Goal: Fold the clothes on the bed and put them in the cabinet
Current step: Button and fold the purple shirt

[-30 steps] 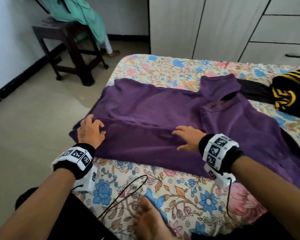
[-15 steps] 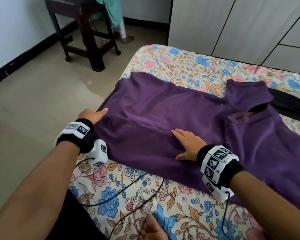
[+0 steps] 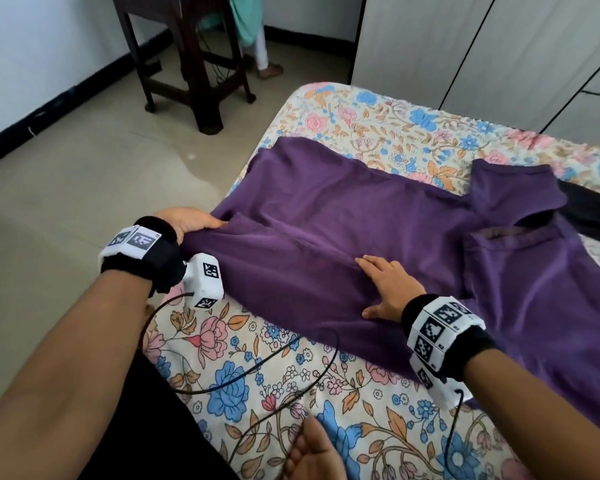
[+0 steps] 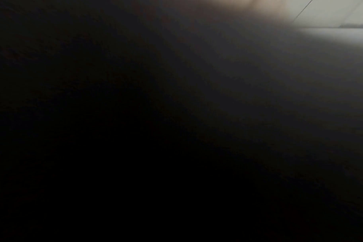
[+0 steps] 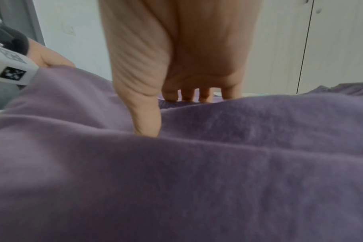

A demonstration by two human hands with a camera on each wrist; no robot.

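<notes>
A purple shirt (image 3: 378, 216) lies spread on the floral bed (image 3: 378, 123), its near side folded over lengthwise. My left hand (image 3: 187, 220) is at the shirt's left hem by the bed edge; its thumb lies on top and the fingers go under the cloth, pinching the hem. In the right wrist view the left hand (image 5: 50, 59) curls round that raised edge. My right hand (image 3: 385, 289) lies flat on the folded strip, fingers straight, pressing on the purple shirt (image 5: 197, 172). The left wrist view is dark. White cabinet doors (image 3: 465, 46) stand behind the bed.
A black garment (image 3: 593, 209) lies at the shirt's far right. A dark wooden stool (image 3: 187, 53) with a teal cloth (image 3: 246, 19) stands on the floor to the left. Black cables (image 3: 257, 368) and a bare foot (image 3: 312, 455) are on the near bed.
My left hand has slid from on top of the shirt's hem to its left edge and taken hold of it. The right hand has stayed flat on the fold.
</notes>
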